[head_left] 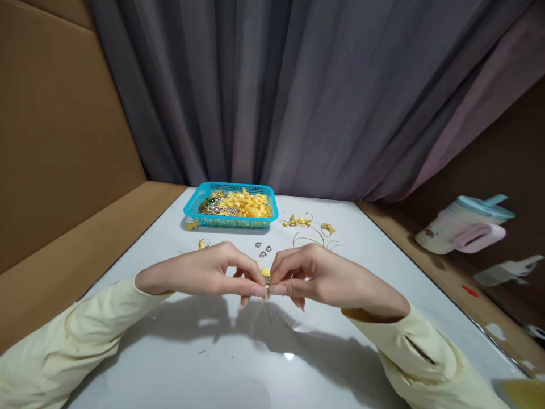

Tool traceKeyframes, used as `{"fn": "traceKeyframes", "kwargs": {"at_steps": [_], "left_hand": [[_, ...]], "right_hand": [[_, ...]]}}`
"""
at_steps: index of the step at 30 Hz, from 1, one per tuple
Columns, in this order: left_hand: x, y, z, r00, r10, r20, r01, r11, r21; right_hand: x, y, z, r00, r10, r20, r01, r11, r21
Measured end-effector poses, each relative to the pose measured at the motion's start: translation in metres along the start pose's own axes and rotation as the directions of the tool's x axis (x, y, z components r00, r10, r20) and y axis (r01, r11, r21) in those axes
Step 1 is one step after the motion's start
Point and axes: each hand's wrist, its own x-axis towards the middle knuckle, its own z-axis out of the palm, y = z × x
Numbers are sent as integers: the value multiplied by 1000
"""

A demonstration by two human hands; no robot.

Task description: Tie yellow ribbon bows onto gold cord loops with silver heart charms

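Note:
My left hand (225, 272) and my right hand (313, 275) meet fingertip to fingertip above the white table. Both pinch a thin gold cord (269, 312), whose loose end hangs below the fingers. A small yellow ribbon piece (265, 272) and a silver charm stand at the pinch, partly hidden by the fingertips. Just beyond the hands lie three silver charms (263, 255). Farther right are ribbon pieces on cords (304, 222), another looped one (327, 228) and loose curled cords (309, 237). One more ribbon piece (201, 244) lies behind my left hand.
A blue plastic basket (232, 223) at the back holds yellow ribbon pieces, silver charms and a bundle of cord. Beyond the white table (204, 375) hangs a grey curtain (264, 96). Off its right edge are a lidded cup (462, 227) and a translucent bottle (498, 274).

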Motion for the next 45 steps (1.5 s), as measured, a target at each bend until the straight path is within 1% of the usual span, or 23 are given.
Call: {"fn": "traceKeyframes", "kwargs": {"at_steps": [4, 7, 14, 22, 29, 33, 39, 45], "left_hand": [[-1, 0, -1, 997, -34, 65, 38, 997, -64], [0, -1, 0, 996, -35, 81, 44, 993, -111], [2, -1, 3, 996, -49, 73, 60, 987, -148], [1, 2, 3, 995, -79, 52, 85, 989, -119], [0, 3, 4, 994, -98, 40, 102, 989, -104], [0, 2, 3, 993, -112, 24, 113, 989, -95], [1, 3, 0, 990, -132, 41, 137, 977, -164], [0, 4, 1, 989, -146, 38, 151, 960, -234]], "right_hand": [[-1, -1, -1, 1000, 26, 8, -26, 1000, 15], [0, 0, -1, 999, 34, 30, -35, 999, 19], [1, 1, -1, 999, 45, 11, -46, 998, 41], [0, -1, -2, 999, 44, 9, -44, 997, 70], [-1, -1, 1, 999, 24, -25, -24, 1000, 1], [0, 0, 2, 999, 20, -43, -21, 1000, -6], [0, 1, 2, 995, -27, -96, 25, 999, -23], [0, -1, 3, 995, -13, -101, 14, 1000, 5]]}}
